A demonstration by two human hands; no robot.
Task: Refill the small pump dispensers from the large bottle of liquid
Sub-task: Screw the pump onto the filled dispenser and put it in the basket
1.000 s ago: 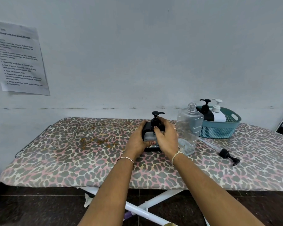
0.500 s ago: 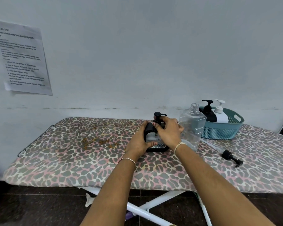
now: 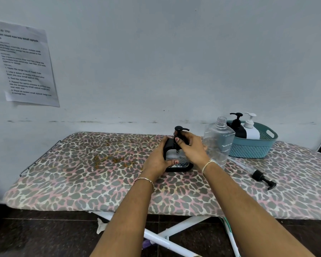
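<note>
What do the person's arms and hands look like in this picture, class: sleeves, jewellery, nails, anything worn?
Both forearms are bare, with no sleeves in view. The left hand has a thin metal bangle at the wrist and a red-painted thumbnail. The right hand wears a pale bracelet at the wrist and also shows a dark red nail. No gloves or watch are visible.
</note>
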